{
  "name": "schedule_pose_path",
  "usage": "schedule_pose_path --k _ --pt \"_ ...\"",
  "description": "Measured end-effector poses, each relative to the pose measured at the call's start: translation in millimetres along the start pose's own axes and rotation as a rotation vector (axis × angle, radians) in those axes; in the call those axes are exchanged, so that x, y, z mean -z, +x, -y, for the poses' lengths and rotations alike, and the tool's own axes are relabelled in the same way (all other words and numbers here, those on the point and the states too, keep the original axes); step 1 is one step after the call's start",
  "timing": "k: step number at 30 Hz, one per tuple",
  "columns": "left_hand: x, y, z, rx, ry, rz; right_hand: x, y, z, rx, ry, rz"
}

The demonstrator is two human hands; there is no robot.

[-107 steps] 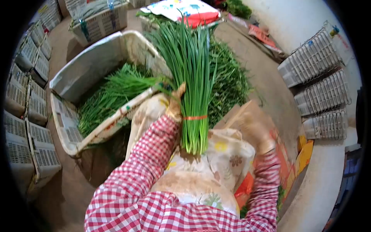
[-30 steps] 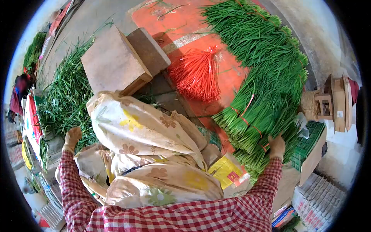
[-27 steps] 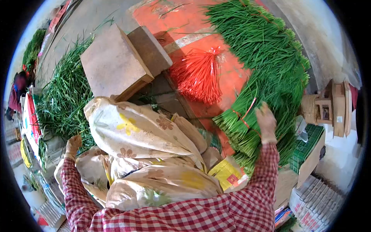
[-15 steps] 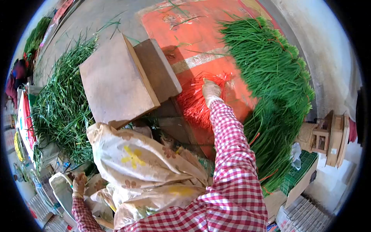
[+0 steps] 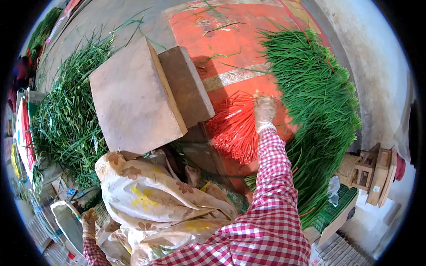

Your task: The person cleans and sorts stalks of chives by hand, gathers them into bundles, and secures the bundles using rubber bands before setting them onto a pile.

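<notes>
My right hand (image 5: 265,110), in a pale glove, is closed at the gathered top end of a bundle of red ties (image 5: 235,128), which fans out on an orange sheet (image 5: 208,40). To its right, bound bunches of green leafy stalks (image 5: 310,88) overlap in a long row. My left hand (image 5: 89,223) is at the lower left, fingers curled at the rim of a pale basket (image 5: 66,221); what it holds, if anything, is too small to make out. A flowered cloth (image 5: 155,199) covers my legs between the hands.
A wooden box-like block (image 5: 133,97) stands in front of my knees, with a smaller board (image 5: 186,86) beside it. Loose green leaves (image 5: 71,115) heap at the left. A green crate (image 5: 339,204) and a wooden stool (image 5: 372,173) are at the right.
My right hand has gone from the green bunches to the red ties. My left hand has moved down to the basket rim. The stalk bunch held earlier is gone from my hands.
</notes>
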State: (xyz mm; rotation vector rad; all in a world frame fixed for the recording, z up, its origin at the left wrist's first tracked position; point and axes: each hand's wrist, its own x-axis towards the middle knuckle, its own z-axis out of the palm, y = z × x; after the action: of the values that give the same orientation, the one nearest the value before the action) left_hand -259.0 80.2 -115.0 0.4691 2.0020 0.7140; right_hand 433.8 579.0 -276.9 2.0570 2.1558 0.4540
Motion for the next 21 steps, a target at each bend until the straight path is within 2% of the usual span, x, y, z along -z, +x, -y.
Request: schedule_pose_path --k 1,3,4,5,6,7,8,9,10,11,13,15,17,19,20,21 --pt "-8.2 -3.1 0.6 0.032 -0.048 -0.085 3.4 0.4 -7.3 -0.013 0.185 -0.346" --pt "-11.0 1.6 6.4 0.026 0.202 -0.013 2.5 -24.1 0.4 -0.02 0.116 -0.243" --pt "-19.9 2.7 4.9 0.019 0.188 -0.017 -28.6 -63.4 17.7 -0.019 -0.143 0.205" --pt "-30.7 1.8 0.6 -0.024 0.171 -0.005 -16.8 -86.2 32.7 0.699 0.258 0.271" --pt "-34.3 -0.7 0.1 -0.065 0.157 0.005 -2.8 -108.5 48.1 1.365 0.692 0.674" --pt "-31.6 3.9 13.5 -0.14 0.152 0.034 17.9 -114.1 55.0 1.171 0.791 1.078" --pt "-28.2 11.6 24.1 -0.047 -0.27 0.098 39.4 -120.7 61.9 0.819 0.911 1.46" --pt "-25.6 8.2 33.6 0.049 -0.702 0.143 61.2 -128.6 68.5 0.439 0.952 1.685" --pt "-39.9 -2.5 28.7 -0.089 -0.372 0.052 98.8 -114.8 69.3 0.607 1.012 1.568" --pt "-48.1 -10.1 20.1 -0.142 -0.093 -0.016 136.4 -101.3 69.6 0.761 1.062 1.428" --pt "-61.5 -19.4 0.3 -0.211 0.225 -0.116 188.1 -82.6 94.0 0.872 1.664 1.33" --pt "-66.8 -23.1 -14.6 -0.229 0.2 -0.133 218.7 -62.5 135.6 0.9 1.912 1.097" --pt "-78.8 -49.4 -40.2 -0.203 -0.084 -0.183 247.2 -23.2 183.5 0.885 1.596 0.936" --pt "-72.0 -70.6 -48.8 -0.248 -0.32 -0.131 231.9 -3.0 238.1 0.468 1.412 1.002" --pt "-67.9 -91.0 -59.5 -0.316 -0.157 -0.286 237.1 6.4 259.5 0.417 1.4 0.938" --pt "-63.9 -115.4 -69.8 -0.276 -0.208 -0.351 240.4 12.3 276.8 0.368 1.383 0.874"
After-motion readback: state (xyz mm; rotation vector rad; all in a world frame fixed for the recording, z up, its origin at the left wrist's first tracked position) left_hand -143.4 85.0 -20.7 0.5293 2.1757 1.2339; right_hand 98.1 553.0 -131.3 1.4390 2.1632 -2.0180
